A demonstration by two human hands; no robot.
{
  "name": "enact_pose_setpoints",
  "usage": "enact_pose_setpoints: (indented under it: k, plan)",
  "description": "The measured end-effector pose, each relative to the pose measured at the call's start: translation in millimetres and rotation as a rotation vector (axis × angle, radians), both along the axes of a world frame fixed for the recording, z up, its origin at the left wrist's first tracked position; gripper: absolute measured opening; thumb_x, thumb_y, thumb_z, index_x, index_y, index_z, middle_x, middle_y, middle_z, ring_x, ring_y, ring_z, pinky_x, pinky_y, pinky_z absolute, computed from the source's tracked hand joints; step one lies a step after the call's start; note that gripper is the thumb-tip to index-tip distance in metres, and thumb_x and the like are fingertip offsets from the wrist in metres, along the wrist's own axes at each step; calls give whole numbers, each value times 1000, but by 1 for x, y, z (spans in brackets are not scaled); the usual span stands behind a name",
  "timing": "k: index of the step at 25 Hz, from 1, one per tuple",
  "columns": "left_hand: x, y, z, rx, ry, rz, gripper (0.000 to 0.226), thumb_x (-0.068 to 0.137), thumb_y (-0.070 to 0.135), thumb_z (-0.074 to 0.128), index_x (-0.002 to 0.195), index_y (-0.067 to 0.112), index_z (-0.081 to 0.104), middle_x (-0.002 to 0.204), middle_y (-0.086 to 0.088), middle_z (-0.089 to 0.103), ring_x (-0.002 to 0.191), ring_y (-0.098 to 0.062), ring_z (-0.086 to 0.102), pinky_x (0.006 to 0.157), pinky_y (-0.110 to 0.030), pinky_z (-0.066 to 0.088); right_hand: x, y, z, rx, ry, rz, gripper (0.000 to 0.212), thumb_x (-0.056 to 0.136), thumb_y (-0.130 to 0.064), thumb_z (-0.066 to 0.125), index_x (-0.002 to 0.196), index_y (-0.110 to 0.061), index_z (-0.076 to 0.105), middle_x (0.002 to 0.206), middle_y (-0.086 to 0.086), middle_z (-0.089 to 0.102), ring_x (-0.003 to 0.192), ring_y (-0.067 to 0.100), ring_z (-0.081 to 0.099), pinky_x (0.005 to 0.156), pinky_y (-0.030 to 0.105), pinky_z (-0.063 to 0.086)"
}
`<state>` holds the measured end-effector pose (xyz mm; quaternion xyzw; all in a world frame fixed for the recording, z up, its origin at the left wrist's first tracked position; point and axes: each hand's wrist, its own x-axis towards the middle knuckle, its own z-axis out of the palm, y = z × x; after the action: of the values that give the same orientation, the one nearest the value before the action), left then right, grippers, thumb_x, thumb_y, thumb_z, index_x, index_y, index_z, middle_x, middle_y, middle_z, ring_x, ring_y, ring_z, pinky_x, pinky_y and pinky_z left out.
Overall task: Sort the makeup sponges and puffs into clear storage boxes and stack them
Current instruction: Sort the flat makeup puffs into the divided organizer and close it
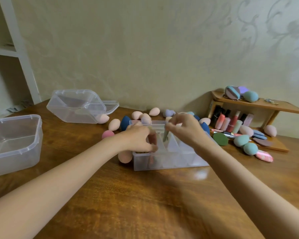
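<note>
A clear divided box [169,161] stands in the middle of the wooden table. My left hand [138,138] rests over its left end with the fingers curled around something small that I cannot make out. Above the box's middle, my right hand [185,128] pinches a thin greenish puff [165,135], held on edge and pointing down into a compartment. Egg-shaped sponges lie around the box: peach ones [114,124], a navy one [125,123], a pink one [107,134] and a peach one [125,156] against the left wall.
Two larger clear tubs stand at the left: one upright [16,145], one tilted [76,107] on a lid. At the right, a small wooden shelf [259,105] holds lipsticks, puffs and teal sponges [241,140]. A dark green puff [220,139] lies beside the box.
</note>
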<state>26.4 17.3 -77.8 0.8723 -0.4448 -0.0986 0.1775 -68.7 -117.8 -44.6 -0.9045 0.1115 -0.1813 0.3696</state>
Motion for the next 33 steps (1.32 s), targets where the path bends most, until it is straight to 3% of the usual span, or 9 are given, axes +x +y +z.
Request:
enact_pose_setpoints:
  k: [6,8,11,15,20,24,27,31,33]
  plan:
    - [-11,4,2,-33,38,62,6,81,43,60,81,40,55,111,-2,54,103,-21,53,91,-43,49,-14,6,0,1,-23,38,18,83,-16,61,76,0,65,92,12,60,87,18,53,71,29,42]
    - [-14,3,3,-32,44,66,8,83,40,59,88,34,56,111,-5,56,103,-22,54,92,-43,49,-10,5,-5,-105,15,57,18,82,-22,63,69,-10,61,105,11,59,102,21,52,82,31,44]
    - [-21,3,9,-3,70,42,21,89,34,57,105,22,59,112,-4,61,104,-20,57,92,-39,50,-9,7,-18,-248,90,60,23,83,-28,65,63,-19,57,111,10,54,111,23,47,78,25,34]
    - [-26,3,10,-18,76,52,27,90,31,56,112,16,58,107,-1,61,102,-19,58,89,-34,50,-8,8,-16,-461,159,46,28,85,-30,62,90,-4,69,118,9,48,115,24,39,89,31,38]
    - [-25,6,2,-81,75,46,38,87,29,59,121,19,47,111,-2,61,101,-16,59,90,-36,52,-10,10,-22,-475,228,135,33,86,-32,62,116,-17,59,131,8,43,122,27,38,102,37,36]
    - [-27,8,3,-61,113,5,44,88,26,59,128,22,42,110,3,58,95,-12,57,82,-26,49,-13,8,-17,-553,274,228,27,90,-30,58,111,-18,69,126,6,53,118,22,40,99,33,33]
    - [-24,15,12,-177,0,26,36,87,25,60,122,21,52,113,7,49,99,-9,47,83,-23,41,-12,9,-4,-617,351,308,27,91,-28,56,110,-16,70,120,6,60,112,21,46,96,31,37]
    - [4,33,20,-304,-35,177,19,88,24,60,106,21,64,107,7,60,103,-12,56,91,-30,47,28,-7,30,-518,166,129,25,88,-14,52,99,-1,71,107,18,68,101,34,62,86,38,51]
    - [20,41,14,-265,8,175,17,88,23,60,104,23,67,107,7,63,105,-12,59,94,-32,48,64,-8,39,-486,116,128,26,87,-8,51,100,-1,72,106,16,71,99,31,64,77,28,48]
